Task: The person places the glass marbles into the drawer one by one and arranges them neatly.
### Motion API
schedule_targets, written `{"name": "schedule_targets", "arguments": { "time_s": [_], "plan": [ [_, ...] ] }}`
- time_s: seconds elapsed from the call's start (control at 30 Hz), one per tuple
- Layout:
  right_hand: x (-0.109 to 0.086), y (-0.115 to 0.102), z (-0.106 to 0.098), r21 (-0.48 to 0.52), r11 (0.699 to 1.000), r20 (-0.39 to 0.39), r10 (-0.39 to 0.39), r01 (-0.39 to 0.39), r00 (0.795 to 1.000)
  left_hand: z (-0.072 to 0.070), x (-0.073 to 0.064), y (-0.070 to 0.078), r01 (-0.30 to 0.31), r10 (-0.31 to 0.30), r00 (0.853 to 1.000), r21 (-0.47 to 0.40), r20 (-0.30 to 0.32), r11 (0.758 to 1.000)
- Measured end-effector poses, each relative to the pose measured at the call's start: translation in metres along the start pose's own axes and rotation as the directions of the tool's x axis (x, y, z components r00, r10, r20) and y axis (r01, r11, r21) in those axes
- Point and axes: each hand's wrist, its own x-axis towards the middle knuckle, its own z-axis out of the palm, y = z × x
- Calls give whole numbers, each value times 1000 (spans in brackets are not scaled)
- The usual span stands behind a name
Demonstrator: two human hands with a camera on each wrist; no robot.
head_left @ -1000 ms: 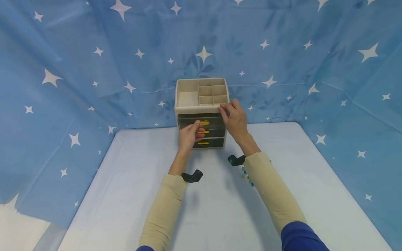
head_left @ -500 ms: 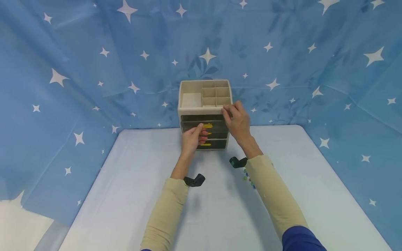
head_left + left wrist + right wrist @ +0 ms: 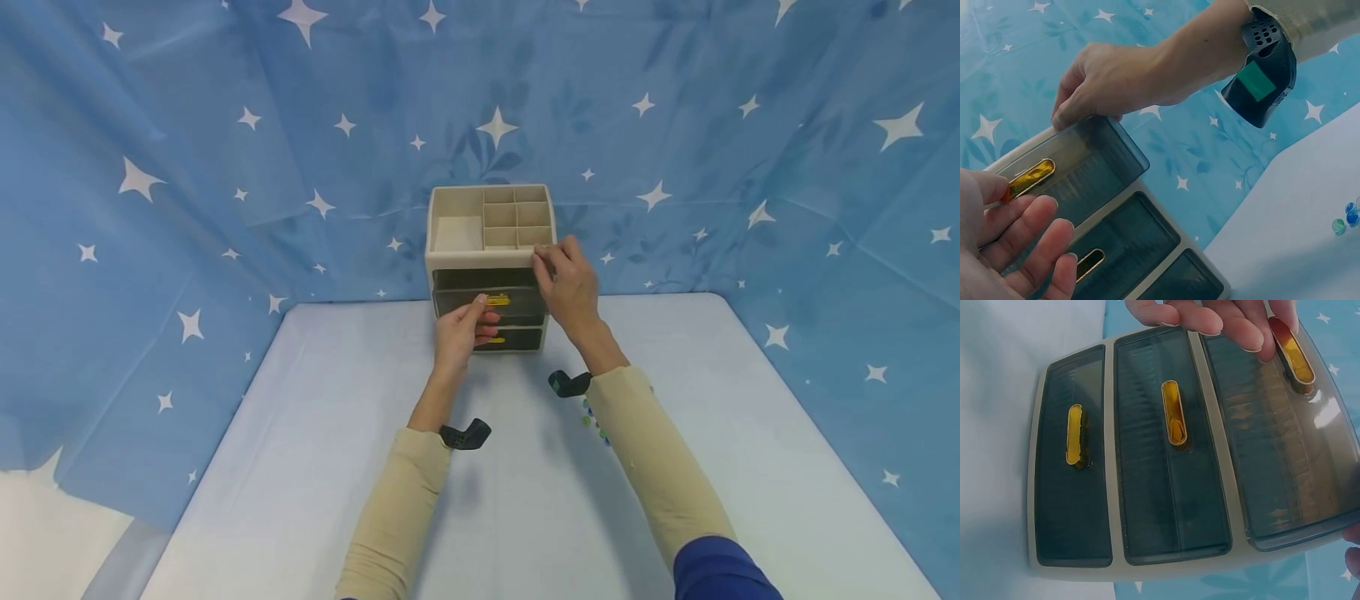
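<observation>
A cream desktop organizer (image 3: pixel 480 260) with dark see-through drawers stands at the far side of the table. Its top drawer (image 3: pixel 1094 159) juts out a little toward me. My left hand (image 3: pixel 453 337) pinches that drawer's gold handle (image 3: pixel 1032 180) between thumb and forefinger, the other fingers spread loosely below. At the organizer's front right corner, my right hand (image 3: pixel 572 283) grips the upper edge with thumb and bent fingers. In the right wrist view, the middle drawer (image 3: pixel 1166 487) and bottom drawer (image 3: pixel 1072 506) sit flush in the frame.
Several small glass marbles (image 3: pixel 1352 217) lie on the white table (image 3: pixel 510 500), partly hidden by my right sleeve (image 3: pixel 660 458) in the head view. Open compartments (image 3: pixel 517 215) top the organizer. A blue star-patterned curtain (image 3: pixel 337 208) hangs close behind it.
The top drawer has slid out toward me, drawn by my left hand, leaving a dark gap above its front. My right hand keeps its hold on the corner. The head view has shifted slightly.
</observation>
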Motion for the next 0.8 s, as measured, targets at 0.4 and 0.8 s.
{"name": "schedule_targets", "arguments": {
  "time_s": [0.4,0.8],
  "plan": [
    [-1,1,-1,-11,1000,37,25,-24,999,0,-3,-3,-38,38,999,7,-8,999],
    [-1,3,0,19,1000,21,16,-16,1000,-3,-2,-1,-46,47,999,38,-6,998]
  ]
}}
